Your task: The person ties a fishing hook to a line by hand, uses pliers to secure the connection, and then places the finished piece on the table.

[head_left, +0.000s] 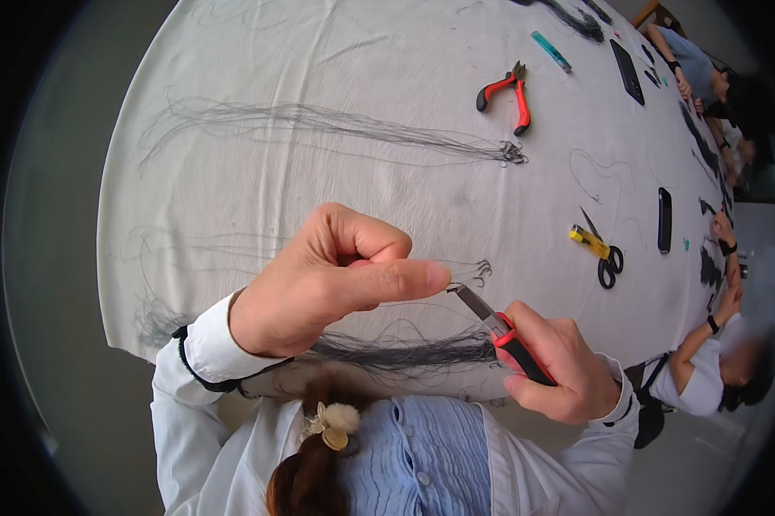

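My left hand [327, 275] is closed in a pinch, thumb pressed to the forefinger, with a small fish hook [452, 289] poking out at the tips. My right hand [564, 365] is wrapped round red-and-black pliers [523, 354], whose metal jaws meet the hook. Just beyond my left fingertips lie a few loose fish hooks [484, 272] on thin lines. Under my wrists runs a thick bundle of dark lines [405, 353]; my left forearm hides part of it.
Farther up the pale tablecloth [387, 77] lie a bundle of hooked lines [319, 122] and a second pair of pliers [510, 93]. To the right are scissors [608, 258], a yellow lighter [589, 242], a teal lighter [551, 52] and phones [664, 220]. Several people sit along the right edge.
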Motion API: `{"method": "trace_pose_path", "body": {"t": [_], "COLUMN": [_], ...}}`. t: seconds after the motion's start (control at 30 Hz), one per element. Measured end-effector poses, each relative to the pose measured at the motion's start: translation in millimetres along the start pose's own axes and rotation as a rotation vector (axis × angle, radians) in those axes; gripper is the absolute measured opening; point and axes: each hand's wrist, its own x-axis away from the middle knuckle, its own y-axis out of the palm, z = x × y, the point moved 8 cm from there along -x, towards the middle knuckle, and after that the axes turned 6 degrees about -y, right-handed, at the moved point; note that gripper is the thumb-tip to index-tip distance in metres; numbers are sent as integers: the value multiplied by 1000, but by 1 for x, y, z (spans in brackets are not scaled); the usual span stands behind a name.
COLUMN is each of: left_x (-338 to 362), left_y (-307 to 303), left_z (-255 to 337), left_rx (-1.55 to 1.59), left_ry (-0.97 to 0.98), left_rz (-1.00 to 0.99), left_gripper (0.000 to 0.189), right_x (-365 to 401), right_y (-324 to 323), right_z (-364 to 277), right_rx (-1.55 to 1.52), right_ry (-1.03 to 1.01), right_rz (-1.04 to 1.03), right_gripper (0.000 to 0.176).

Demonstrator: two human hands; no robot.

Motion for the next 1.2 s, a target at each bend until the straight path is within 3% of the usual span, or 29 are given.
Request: {"method": "trace_pose_path", "body": {"t": [0.2,0.27,0.33,0.4,0.47,0.53,0.57,0.7,0.77,0.8,0.87,0.9,0.93,1.0,1.07,1.2], "left_x": [-3,1,1,0,1,3,4,6,6,3,-5,-7,-8,-9,-5,-4], "left_y": [-19,-27,-22,-24,-29,-23,-17,-7,-27,-25,-32,-29,-25,-19,-13,-4], "left_z": [1,15,17,25,26,29,35,34,27,25,8,7,6,7,13,10], "left_rx": [164,-80,-127,-342,-444,-816,-896,-923,-400,-401,-67,-126,-127,244,210,485], "left_ry": [-24,151,156,278,267,204,272,414,279,280,247,228,225,274,287,286], "left_rz": [182,257,218,314,315,318,283,212,342,342,337,271,271,295,214,69], "left_gripper": [45,44,43,45,42,38,38,36,43,43,50,34,34,30,27,29], "right_x": [3,3,4,4,7,9,10,10,10,8,4,3,2,1,-1,-1], "right_y": [2,5,7,7,2,-3,-5,-9,-8,-7,-1,3,3,7,8,10], "right_z": [15,14,14,14,13,15,17,18,16,15,14,15,16,18,15,16], "right_rx": [-333,-344,-362,-369,-376,-388,-388,-332,-298,-262,-287,-312,-315,-353,-348,-345], "right_ry": [100,96,95,84,91,99,106,52,71,90,98,111,111,122,71,46], "right_rz": [-74,-84,-93,-90,-50,-11,-12,10,3,-6,-14,-23,-24,-51,-58,-84], "right_gripper": [25,25,24,24,24,24,24,24,24,24,25,25,25,25,25,26]}}
